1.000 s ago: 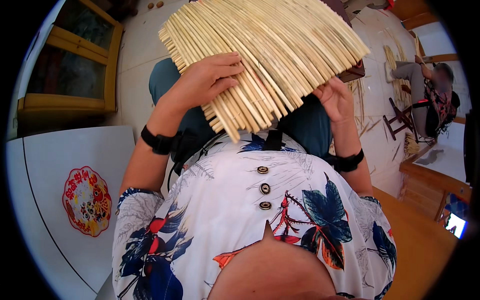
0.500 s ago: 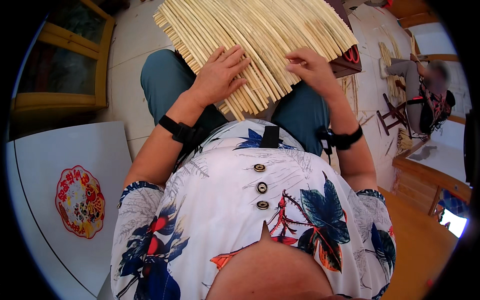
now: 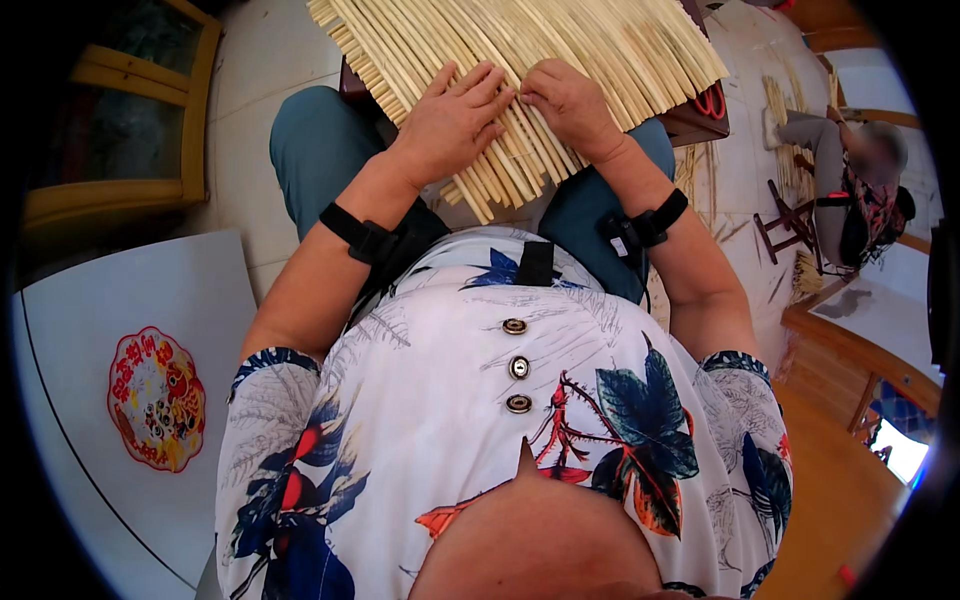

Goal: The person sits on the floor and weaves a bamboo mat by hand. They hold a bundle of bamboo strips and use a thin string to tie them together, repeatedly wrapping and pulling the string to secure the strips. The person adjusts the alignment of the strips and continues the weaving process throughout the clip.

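OK, you've got both hands on the mat of pale stalks, which lies across a dark red-brown stand, its near end jutting out btwn your knees, prob. so the edge sits w/in easy reach. L hand is palm-down on the left part, fingers a bit apart, not wrapped round anything; looks like it's steadying the stalks so they don't slide. R hand is just beside it, fingertips drawn together at the stalks, prob. for finer work; can't tell if anything's pinched btwn them. Red loops show at the stand's right side, maybe handles, kept close by. Over on the R, a co-worker sits near a folding stool, w/ loose stalks on the floor btwn you.
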The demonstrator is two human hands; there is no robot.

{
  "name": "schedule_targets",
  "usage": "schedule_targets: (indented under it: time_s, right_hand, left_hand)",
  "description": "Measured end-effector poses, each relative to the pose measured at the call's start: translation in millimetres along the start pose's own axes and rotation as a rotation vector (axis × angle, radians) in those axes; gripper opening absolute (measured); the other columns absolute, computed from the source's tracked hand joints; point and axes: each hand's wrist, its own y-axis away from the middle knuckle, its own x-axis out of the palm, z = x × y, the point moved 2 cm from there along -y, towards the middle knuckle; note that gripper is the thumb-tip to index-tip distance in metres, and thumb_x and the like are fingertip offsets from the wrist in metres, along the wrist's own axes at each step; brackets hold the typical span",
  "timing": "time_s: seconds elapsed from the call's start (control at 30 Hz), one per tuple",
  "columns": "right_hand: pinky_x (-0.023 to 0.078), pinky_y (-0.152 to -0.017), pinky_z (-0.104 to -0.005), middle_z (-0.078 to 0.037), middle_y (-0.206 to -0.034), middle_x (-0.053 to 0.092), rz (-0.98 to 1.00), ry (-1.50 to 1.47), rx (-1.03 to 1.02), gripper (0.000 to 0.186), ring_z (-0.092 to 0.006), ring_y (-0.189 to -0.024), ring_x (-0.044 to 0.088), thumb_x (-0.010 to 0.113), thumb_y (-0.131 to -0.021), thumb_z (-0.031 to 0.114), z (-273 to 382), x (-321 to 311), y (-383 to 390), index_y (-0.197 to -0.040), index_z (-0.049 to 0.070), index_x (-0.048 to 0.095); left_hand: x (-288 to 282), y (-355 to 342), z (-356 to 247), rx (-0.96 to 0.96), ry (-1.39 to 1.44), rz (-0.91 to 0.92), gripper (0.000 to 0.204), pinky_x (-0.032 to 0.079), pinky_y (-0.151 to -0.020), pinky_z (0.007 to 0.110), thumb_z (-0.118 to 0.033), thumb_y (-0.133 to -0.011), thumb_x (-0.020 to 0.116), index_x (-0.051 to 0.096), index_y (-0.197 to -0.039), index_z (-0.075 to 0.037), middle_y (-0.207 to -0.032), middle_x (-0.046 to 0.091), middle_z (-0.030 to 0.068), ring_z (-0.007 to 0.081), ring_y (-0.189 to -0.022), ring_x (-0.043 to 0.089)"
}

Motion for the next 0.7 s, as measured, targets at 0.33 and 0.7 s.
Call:
schedule_targets:
  time_s: [0.33,0.7]
  right_hand:
    - [0.046,-0.063,-0.0362,-0.009,-0.078,0.055,-0.103,-0.099,0.020,0.009,-0.0291,-0.075,0.056,0.065,-0.075,0.006,2,-5,5,-0.080,0.006,0.058]
    - [0.046,-0.061,-0.0379,-0.010,-0.072,0.052,-0.186,-0.060,-0.154,0.010,-0.0294,-0.071,0.055,0.063,-0.074,0.008,14,-32,4,-0.077,0.005,0.054]
  left_hand:
    - [-6,-8,-3,-0.003,0.077,-0.053,0.040,0.024,-0.108,0.047,-0.025,-0.090,0.052,0.053,-0.127,-0.009,-0.137,0.045,0.0099,0.0246,-0.131,0.037]
    - [-36,-19,-24,0.005,0.131,-0.070,0.038,0.021,-0.110,0.045,-0.018,-0.088,0.054,0.055,-0.124,-0.006,-0.137,0.045,0.0140,0.0273,-0.132,0.036]
